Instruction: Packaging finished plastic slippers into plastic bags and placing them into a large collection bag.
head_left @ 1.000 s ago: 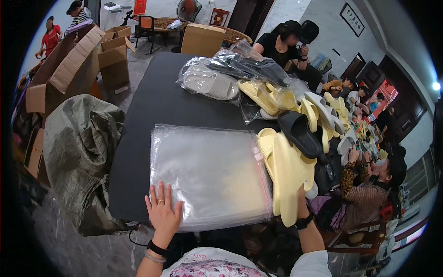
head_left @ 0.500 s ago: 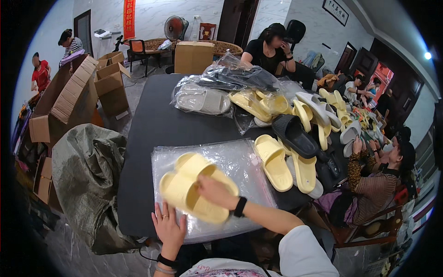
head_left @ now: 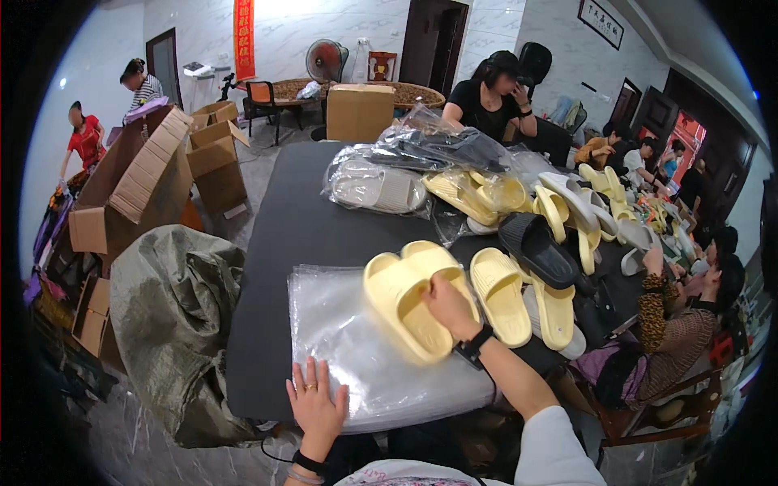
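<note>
1. The pair of yellow slippers (head_left: pixel 403 296) is in the grip of the right hand (head_left: pixel 450 308), over the upper right part of a stack of clear plastic bags (head_left: pixel 328 312); whether the soles touch the bags, I cannot tell.
2. The right hand is closed, its fingers curled over the inner side of the pair, behind the straps; the fingertips are hidden.
3. The slippers lie side by side, strap ends pointing away from the person and heels toward the right forearm.
4. The left hand (head_left: pixel 318 405) is open, fingers spread, palm down on the near left corner of the bags, holding nothing; the pair is up and to its right, apart from it.
5. Just right of the held pair, a loose yellow slipper (head_left: pixel 500 301) rests on the tabletop (head_left: pixel 279 215), with a black slipper (head_left: pixel 538 249) beyond it.
6. Grey slippers in clear wrapping (head_left: pixel 377 188) lie farther back, well apart from both hands.
</note>
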{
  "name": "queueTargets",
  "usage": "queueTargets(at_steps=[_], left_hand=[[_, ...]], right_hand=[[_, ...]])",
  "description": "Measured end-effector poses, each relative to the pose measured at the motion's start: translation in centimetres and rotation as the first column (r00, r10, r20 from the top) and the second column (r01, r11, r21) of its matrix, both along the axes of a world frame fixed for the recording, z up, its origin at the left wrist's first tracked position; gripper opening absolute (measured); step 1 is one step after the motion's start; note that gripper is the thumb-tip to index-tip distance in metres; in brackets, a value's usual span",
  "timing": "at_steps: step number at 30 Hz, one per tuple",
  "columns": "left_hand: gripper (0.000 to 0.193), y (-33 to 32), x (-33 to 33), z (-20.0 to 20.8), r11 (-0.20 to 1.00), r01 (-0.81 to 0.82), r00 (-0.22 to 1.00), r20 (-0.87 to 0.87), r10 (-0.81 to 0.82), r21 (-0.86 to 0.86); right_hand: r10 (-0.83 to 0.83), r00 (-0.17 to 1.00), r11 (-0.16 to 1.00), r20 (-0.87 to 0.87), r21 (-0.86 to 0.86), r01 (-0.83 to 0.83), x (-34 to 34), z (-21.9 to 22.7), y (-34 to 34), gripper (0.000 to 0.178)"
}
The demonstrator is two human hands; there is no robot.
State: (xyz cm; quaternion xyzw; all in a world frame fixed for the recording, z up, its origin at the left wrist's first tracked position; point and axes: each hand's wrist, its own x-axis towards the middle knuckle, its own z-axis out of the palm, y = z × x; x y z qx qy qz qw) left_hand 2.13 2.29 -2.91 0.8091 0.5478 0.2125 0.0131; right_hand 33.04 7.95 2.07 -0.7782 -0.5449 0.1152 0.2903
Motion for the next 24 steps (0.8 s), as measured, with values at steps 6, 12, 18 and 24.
queueTargets(at_steps=[6, 12, 18, 24], left_hand=[[0.056, 0.4, 0.9, -1.7, 0.992, 0.095, 0.994, -0.048, -0.1, -0.086], [0.055, -0.6, 0.8, 0.2, 0.999, 0.03, 0.979, -0.203, -0.021, 0.044], [0.054, -0.7, 1.0, 0.7, 0.995, 0.084, 0.98, -0.185, -0.071, 0.059], [0.054, -1.2, 0.9, 1.1, 0.997, 0.076, 0.985, -0.156, -0.073, 0.017]], right_hand=[[0.597, 0.788, 0.797, -0.152, 0.001, -0.604, -7.2, 0.8, -1.3, 0.021], [0.3, 0.949, 0.942, 0.096, 0.13, -0.311, -5.4, -3.1, 4.5, 0.021], [-0.001, 0.999, 0.922, 0.045, 0.387, -0.017, 1.5, -2.7, 3.3, 0.019], [-0.228, 0.955, 0.902, 0.188, 0.409, 0.135, 3.2, 11.8, -5.2, 0.012]])
